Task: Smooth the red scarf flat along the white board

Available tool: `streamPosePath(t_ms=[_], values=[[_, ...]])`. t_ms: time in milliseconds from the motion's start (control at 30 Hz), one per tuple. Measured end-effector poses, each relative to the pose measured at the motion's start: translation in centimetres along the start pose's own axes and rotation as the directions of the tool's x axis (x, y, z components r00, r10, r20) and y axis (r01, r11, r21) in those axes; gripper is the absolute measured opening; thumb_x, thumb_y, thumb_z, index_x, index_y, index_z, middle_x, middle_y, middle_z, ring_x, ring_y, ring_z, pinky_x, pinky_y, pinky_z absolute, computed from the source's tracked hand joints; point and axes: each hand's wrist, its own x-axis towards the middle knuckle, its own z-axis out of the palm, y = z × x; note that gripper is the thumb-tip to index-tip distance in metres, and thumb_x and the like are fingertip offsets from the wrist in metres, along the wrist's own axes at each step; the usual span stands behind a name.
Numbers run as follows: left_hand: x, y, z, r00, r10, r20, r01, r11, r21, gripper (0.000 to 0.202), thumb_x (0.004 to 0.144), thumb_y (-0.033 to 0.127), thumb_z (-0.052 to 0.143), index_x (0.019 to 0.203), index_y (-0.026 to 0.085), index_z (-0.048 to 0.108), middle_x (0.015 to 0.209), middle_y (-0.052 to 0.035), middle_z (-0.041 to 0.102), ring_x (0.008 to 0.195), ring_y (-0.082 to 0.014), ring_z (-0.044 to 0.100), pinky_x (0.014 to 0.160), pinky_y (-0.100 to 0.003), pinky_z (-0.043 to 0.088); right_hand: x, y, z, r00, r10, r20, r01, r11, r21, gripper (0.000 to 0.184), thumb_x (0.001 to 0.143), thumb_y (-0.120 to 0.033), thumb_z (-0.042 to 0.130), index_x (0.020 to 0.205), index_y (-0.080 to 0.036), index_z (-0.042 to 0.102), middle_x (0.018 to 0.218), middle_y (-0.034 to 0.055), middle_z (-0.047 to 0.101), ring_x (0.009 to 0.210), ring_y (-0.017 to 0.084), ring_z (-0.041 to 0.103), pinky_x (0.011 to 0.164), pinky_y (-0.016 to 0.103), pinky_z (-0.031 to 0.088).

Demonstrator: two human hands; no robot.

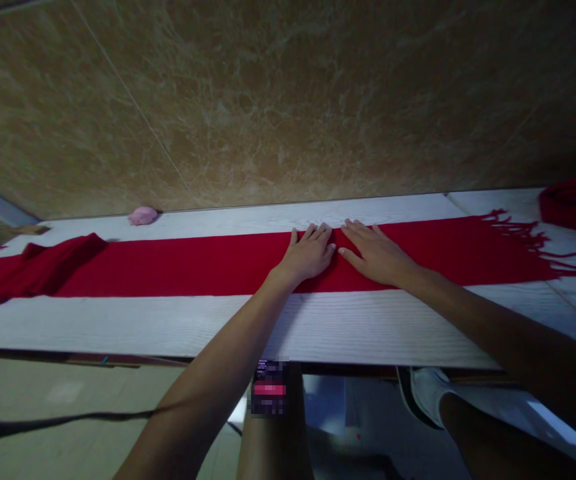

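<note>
A long red scarf [183, 265] lies stretched flat along a white table [178, 323], its fringed end [533, 250] at the right and its other end bunched up [43, 263] at the left. My left hand [309, 255] lies flat on the scarf near its middle, fingers stretched out. My right hand [375, 255] lies flat right beside it, fingers out, thumb nearly touching the left hand. Neither hand holds anything.
A small pink object [143, 215] sits at the table's back edge on the left. More red cloth [575, 202] lies at the far right. A brown marbled wall [288, 100] rises behind the table. Below the front edge are my legs and a white shoe [425, 393].
</note>
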Motion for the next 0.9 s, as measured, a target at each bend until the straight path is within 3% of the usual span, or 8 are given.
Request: streamPosePath(t_ms=[400,567,667,900], values=[[0.1,0.1,0.0,1.0,-0.017,0.001,0.017,1.0,0.011,0.065,0.117,0.038,0.027,0.178,0.018,0.026,0.186,-0.0071,0.02,0.174,-0.0277,0.017,0.14,-0.062,0.012,-0.1,-0.9,-0.4,0.997,0.066,0.035,-0.065,0.997,-0.032,0.075,0.11,-0.053,0.037,0.17,-0.008,0.047,0.178,0.019,0.04,0.167,0.031,0.034,0.137,0.056,0.026],[0.0,0.1,0.0,1.0,-0.006,0.001,0.006,1.0,0.007,0.065,0.116,0.035,0.027,0.178,0.015,0.026,0.186,-0.0081,0.021,0.174,-0.0282,0.017,0.14,-0.064,0.012,0.2,-0.5,-1.3,0.998,0.054,0.018,-0.053,0.998,-0.036,0.072,0.112,-0.058,0.032,0.17,-0.019,0.049,0.179,0.0154,0.04,0.167,0.037,0.033,0.133,0.068,0.027],[0.0,0.1,0.0,1.0,0.001,0.0,-0.001,1.0,-0.003,0.065,0.116,0.036,0.027,0.178,0.015,0.026,0.186,-0.0089,0.021,0.174,-0.0296,0.017,0.139,-0.066,0.012,0.5,-0.4,-2.0,0.996,0.083,-0.019,-0.084,0.994,-0.068,0.075,0.113,-0.061,0.03,0.172,-0.019,0.046,0.182,0.0144,0.032,0.168,0.04,0.028,0.132,0.072,0.025],[0.2,0.0,0.1,1.0,-0.003,0.0,0.003,1.0,0.002,0.065,0.116,0.038,0.027,0.178,0.016,0.027,0.187,-0.0085,0.021,0.174,-0.0286,0.016,0.139,-0.064,0.012,-0.3,-0.7,-0.8,0.996,0.059,0.061,-0.056,0.997,-0.051,0.072,0.113,-0.059,0.03,0.172,-0.022,0.047,0.179,0.0146,0.038,0.166,0.039,0.033,0.131,0.073,0.028]])
